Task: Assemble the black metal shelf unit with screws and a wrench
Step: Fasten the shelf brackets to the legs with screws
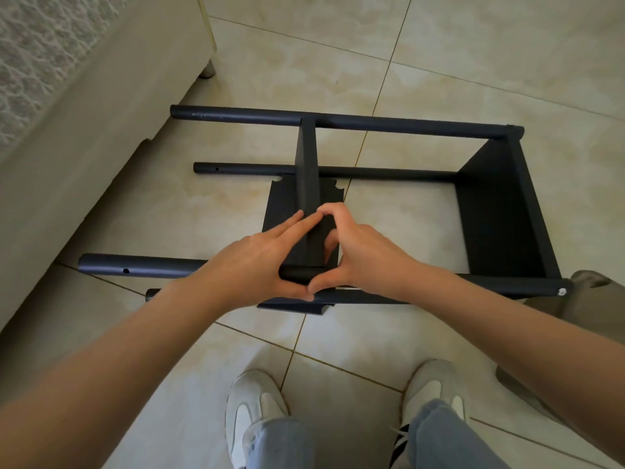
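**A:** Main item, and where is it?

**B:** Black metal shelf unit point(372, 125), lying on its side on the tiled floor point(439, 62). Four tubes run level. An end panel point(497, 211) closes its right end, with a screw point(561, 292) at that panel's near corner.

**A:** Parts in hand?

**B:** Middle shelf panel point(307, 170), standing on edge between the far tube and the near tube point(142, 265). The left hand point(267, 262) lays straight fingers point(297, 221) flat against the panel's left face. The right hand point(362, 252) grips the panel, its fingers point(333, 211) curled over the top edge. The two thumbs meet at the near tube.

**A:** Loose stock?

**B:** One loose panel point(280, 204), flat on the floor under the unit.

**A:** Surroundings?

**B:** Beige sofa point(101, 96) left of the unit. The person's white sneakers point(250, 401) are on the near side of it.
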Demonstrator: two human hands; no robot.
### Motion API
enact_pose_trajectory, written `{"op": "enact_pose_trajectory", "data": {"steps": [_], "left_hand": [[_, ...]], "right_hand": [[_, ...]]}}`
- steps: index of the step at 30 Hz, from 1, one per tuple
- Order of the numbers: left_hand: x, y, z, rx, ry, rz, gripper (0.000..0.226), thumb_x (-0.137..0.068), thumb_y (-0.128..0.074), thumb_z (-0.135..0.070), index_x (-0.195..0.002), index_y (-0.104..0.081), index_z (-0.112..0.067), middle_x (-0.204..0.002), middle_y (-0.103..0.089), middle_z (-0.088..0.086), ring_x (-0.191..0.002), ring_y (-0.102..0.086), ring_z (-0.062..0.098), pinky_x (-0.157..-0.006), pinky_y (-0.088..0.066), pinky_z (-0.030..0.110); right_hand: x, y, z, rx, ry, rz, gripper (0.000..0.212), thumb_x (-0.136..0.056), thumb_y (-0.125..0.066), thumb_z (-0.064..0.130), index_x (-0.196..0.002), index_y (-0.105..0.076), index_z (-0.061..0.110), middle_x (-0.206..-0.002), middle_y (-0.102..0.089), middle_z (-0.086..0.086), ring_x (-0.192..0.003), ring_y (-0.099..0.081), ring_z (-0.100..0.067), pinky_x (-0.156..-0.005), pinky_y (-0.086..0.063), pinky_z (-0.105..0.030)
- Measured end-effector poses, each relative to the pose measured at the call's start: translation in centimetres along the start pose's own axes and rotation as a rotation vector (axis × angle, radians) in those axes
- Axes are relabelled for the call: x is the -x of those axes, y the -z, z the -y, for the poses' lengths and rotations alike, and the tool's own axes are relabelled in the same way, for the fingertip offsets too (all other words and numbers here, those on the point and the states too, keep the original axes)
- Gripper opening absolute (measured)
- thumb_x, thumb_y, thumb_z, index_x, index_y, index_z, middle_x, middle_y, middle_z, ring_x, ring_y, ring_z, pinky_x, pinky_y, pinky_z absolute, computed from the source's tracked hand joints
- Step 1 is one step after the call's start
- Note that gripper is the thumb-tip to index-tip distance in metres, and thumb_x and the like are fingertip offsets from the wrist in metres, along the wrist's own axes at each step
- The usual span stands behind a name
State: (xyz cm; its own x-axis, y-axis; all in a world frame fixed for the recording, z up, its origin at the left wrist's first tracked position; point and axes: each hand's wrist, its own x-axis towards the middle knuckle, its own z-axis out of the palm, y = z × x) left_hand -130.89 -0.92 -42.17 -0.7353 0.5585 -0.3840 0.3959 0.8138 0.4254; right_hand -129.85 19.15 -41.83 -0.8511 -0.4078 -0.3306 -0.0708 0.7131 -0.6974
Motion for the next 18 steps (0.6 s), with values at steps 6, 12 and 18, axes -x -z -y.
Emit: {"op": "enact_pose_trajectory", "data": {"steps": [6, 12, 18], "left_hand": [[-0.2, -0.3, 0.0, 0.012, 0.014, -0.003, 0.117, -0.051, -0.035, -0.095, -0.153, 0.006, -0.055, -0.166, 0.002, -0.018, -0.13, -0.055, 0.019, -0.097, -0.054, 0.034], [0.0, -0.3, -0.1, 0.071, 0.006, -0.044, 0.106, -0.056, -0.035, -0.09, -0.152, 0.0, -0.057, -0.166, -0.003, -0.019, -0.128, -0.056, 0.016, -0.095, -0.055, 0.031], [-0.7, -0.3, 0.2, 0.1, 0.012, -0.014, 0.097, -0.067, -0.059, -0.083, -0.145, -0.004, -0.062, -0.157, 0.017, -0.032, -0.124, -0.058, 0.014, -0.077, -0.049, 0.014]], "right_hand": [[-0.6, 0.6, -0.9, -0.189, -0.065, 0.072, 0.119, -0.071, -0.085, 0.037, -0.155, -0.002, 0.033, -0.091, -0.068, 0.007, -0.076, -0.066, -0.001, -0.077, -0.053, -0.019], [-1.8, 3.5, -1.6, -0.432, -0.148, 0.123, 0.066, -0.088, -0.071, 0.032, -0.144, -0.035, 0.029, -0.087, -0.076, 0.002, -0.079, -0.073, -0.009, -0.069, -0.059, -0.021], [-6.4, 5.0, -1.5, -0.593, -0.318, -0.071, 0.031, -0.103, -0.048, 0.035, -0.123, -0.056, 0.012, -0.097, -0.072, -0.006, -0.078, -0.074, -0.014, -0.063, -0.06, -0.026]]}}
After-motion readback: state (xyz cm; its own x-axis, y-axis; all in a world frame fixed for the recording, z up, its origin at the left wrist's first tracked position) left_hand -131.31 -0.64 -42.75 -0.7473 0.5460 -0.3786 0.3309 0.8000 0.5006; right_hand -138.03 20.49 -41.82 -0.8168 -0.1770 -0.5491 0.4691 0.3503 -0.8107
